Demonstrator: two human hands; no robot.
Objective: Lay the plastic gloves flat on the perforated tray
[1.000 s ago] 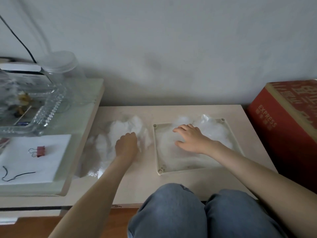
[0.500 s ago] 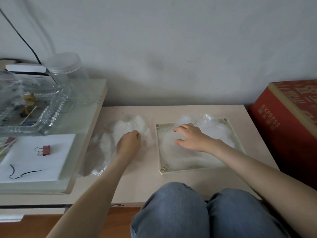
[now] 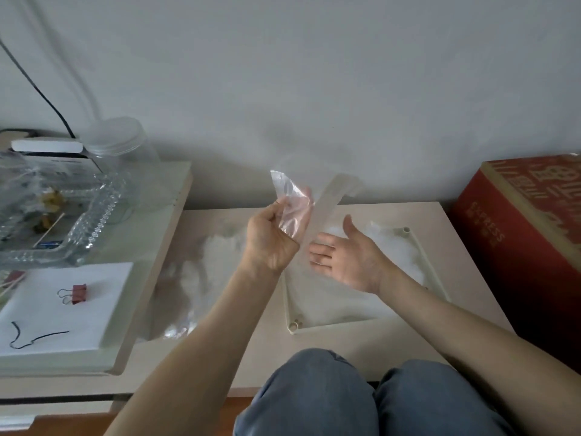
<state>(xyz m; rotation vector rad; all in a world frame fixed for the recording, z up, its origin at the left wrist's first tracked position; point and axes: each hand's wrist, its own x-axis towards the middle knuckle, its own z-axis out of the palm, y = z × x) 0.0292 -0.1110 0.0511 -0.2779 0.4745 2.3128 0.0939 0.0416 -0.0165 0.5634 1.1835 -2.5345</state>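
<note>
The left hand (image 3: 270, 240) is raised above the table (image 3: 345, 347) and pinches one clear plastic glove (image 3: 290, 196) between the thumb and the curled fingers. The glove stands up above this hand, and a long pale part of it reaches down near the fingertips of the right hand (image 3: 345, 259); I cannot tell if they touch. The right hand is relaxed, palm up, grasping nothing, just beside the left hand and above the perforated tray (image 3: 435, 272). Some crumpled gloves (image 3: 386, 247) lie in the tray, and a loose pile of gloves (image 3: 201, 272) lies on the table to its left.
</note>
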